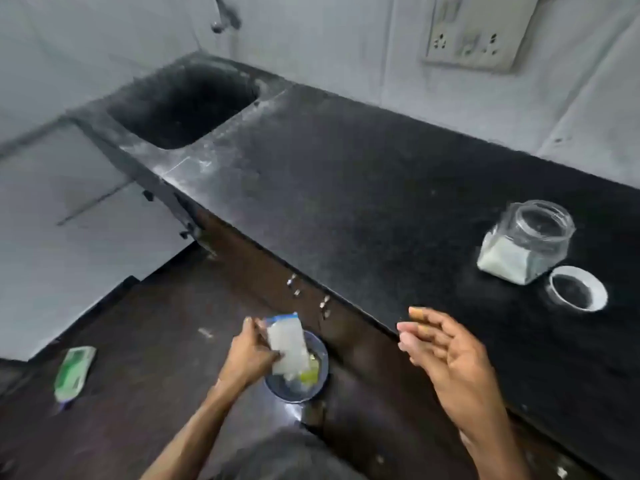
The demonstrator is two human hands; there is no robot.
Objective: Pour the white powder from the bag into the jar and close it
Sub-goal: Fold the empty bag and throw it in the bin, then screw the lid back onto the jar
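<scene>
Low down, the clear blue-topped plastic bag (289, 341) is gripped in the left hand (249, 355) over a round blue bin (311, 389); the open glass jar (526, 240) holding white powder stands at the right on the black counter (346, 185), its white lid (576, 288) just beside it; the right hand (446, 351) hovers with fingers relaxed, empty

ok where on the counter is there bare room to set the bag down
The wide stretch of counter between the sink and the jar is bare. Crowded only at the right end, where the lid lies beside the jar.
</scene>
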